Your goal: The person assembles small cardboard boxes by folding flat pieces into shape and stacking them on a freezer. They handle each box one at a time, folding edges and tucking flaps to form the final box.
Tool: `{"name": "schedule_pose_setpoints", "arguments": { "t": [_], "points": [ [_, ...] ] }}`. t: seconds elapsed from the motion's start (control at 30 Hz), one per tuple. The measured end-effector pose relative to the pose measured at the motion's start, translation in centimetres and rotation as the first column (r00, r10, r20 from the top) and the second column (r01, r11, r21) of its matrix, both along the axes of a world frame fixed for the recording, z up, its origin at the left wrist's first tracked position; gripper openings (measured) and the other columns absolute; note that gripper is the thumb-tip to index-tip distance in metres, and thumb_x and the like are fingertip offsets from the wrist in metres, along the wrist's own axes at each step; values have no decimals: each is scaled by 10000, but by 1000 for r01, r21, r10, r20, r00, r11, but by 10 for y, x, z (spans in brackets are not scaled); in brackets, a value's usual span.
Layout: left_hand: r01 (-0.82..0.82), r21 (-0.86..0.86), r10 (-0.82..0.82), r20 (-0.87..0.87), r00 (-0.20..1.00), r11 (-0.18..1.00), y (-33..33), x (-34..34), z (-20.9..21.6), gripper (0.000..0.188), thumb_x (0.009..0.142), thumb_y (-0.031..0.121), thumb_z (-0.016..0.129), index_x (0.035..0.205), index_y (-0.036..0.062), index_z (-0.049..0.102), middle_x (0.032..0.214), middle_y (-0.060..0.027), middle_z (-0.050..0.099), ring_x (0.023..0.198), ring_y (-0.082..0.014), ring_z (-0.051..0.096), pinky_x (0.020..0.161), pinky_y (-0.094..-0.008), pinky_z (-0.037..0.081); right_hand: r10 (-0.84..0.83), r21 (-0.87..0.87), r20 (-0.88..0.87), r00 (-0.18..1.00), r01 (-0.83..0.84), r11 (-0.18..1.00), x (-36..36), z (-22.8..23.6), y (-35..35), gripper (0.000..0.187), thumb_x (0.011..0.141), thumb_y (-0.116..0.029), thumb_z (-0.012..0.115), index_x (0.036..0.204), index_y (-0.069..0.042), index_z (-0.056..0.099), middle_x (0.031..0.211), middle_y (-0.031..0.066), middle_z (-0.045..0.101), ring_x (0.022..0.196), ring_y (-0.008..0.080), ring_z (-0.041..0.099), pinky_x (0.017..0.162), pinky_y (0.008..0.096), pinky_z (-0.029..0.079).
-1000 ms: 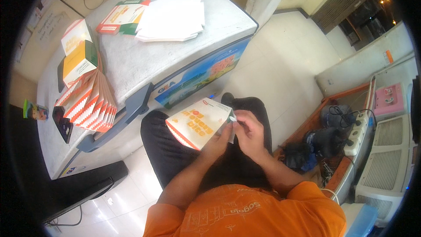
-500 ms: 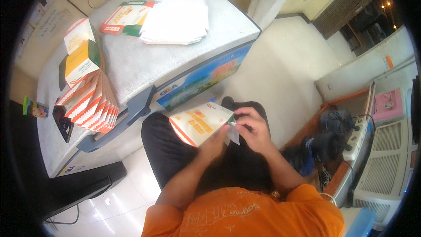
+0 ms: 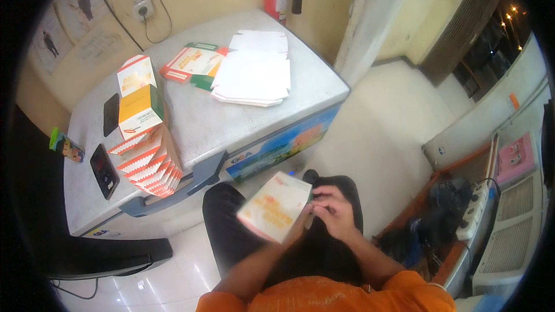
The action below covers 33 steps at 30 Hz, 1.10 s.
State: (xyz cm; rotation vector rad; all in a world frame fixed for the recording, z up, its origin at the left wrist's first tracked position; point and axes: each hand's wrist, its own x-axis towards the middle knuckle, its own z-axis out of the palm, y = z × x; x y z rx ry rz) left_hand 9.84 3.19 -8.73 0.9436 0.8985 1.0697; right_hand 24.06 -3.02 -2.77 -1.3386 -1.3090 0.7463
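A cardboard box [image 3: 276, 207], white with orange print and a red edge, lies tilted above my lap. My left hand [image 3: 296, 232] grips it from the near side, its fingers mostly hidden by the box and blurred. At the box's green right end, my right hand [image 3: 336, 212] is closed, thumb and fingers pinching a flap there. On the white chest freezer [image 3: 196, 118] to the left, a row of folded boxes [image 3: 151, 164] leans together, with a yellow and green box [image 3: 140, 110] behind. Flat white cardboard blanks [image 3: 254, 72] are stacked farther back, beside a printed blank [image 3: 193, 65].
Two dark phones [image 3: 104, 171] and a small green packet [image 3: 66, 145] lie at the freezer's left side. A grey handle [image 3: 173, 188] juts from its front edge. On the right are a power strip [image 3: 473, 212], a pink box [image 3: 516, 157] and dark items on a low shelf.
The view has tilted up, showing more wall and a fire extinguisher. The box in my hands has turned slightly and blurs; the pale slip below my fingers is now mostly hidden.
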Motion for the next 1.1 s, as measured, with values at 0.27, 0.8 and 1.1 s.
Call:
{"name": "schedule_pose_setpoints", "arguments": {
  "t": [0.27, 0.8, 1.1],
  "points": [
    [279, 205, -192, -363, 912, 938, -13, -4, -2, 384, 1037, 240, 557, 1358, 29, 547, 1296, -140, 606, 1212, -276, 554, 1058, -406, 413, 129, -15, -137, 982, -132, 991, -1, 2, -6, 342, 1025, -156, 546, 1325, -3, 603, 1373, 172, 552, 1278, 301, 533, 1057, 377, 434],
    [680, 732, -244, -668, 703, -41, -27, 11, -19, 428, 741, 84, 675, 1159, 176, 683, 1198, 12, 649, 1114, -227, 578, 1006, -411, 433, 317, -609, -408, 856, -513, 605, 129, 22, -12, 406, 998, -381, 632, 1148, -4, 619, 942, 37, 624, 798, 98, 584, 722, 272, 510],
    [725, 526, -486, -539, 688, 444, -6, 8, -17, 394, 864, 88, 625, 1258, 99, 617, 1307, -98, 615, 1199, -280, 565, 1076, -422, 401, 123, -502, 451, 884, 138, 854, 76, 48, -8, 319, 863, -78, 629, 1179, -36, 653, 1131, 188, 676, 1026, 402, 634, 861, 404, 499]
  ]
}}
